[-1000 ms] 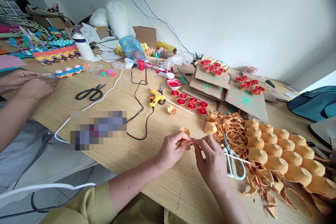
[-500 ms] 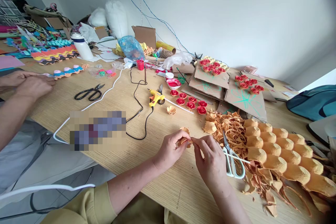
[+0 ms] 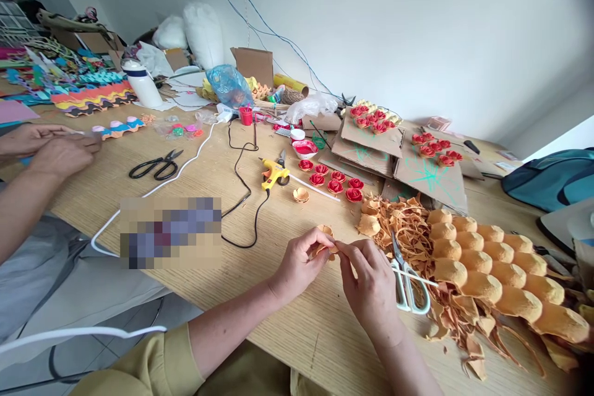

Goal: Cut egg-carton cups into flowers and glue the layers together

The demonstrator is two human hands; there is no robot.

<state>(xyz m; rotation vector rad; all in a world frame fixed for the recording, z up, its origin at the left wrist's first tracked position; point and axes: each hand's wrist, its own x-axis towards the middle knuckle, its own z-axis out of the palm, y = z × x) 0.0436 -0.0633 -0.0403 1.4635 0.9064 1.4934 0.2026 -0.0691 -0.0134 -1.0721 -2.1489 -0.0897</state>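
My left hand (image 3: 297, 265) is closed around an orange egg-carton flower (image 3: 326, 230), its cupped petals partly hidden by my fingers. My right hand (image 3: 371, 281) pinches at the flower's right edge, thumb and fingertips meeting the left hand's. Whether a separate small piece lies in that pinch is hidden. Beyond them a bare orange paper flower (image 3: 301, 195) rests on the table, beside several red-painted flowers (image 3: 335, 186). White-handled scissors (image 3: 409, 288) lie just right of my right hand, a thin white stick across their handles.
A yellow glue gun (image 3: 273, 174) with a black cord lies ahead. To the right are orange carton scraps (image 3: 403, 223) and an orange egg tray (image 3: 489, 266). Cardboard sheets (image 3: 431, 182) carry more red flowers. Black scissors (image 3: 155, 167) lie left, near another person's hands (image 3: 60, 148).
The view has shifted slightly. My right fingertips have moved a little closer over the flower's edge, while my left hand keeps its hold. The other person's hands have shifted slightly.
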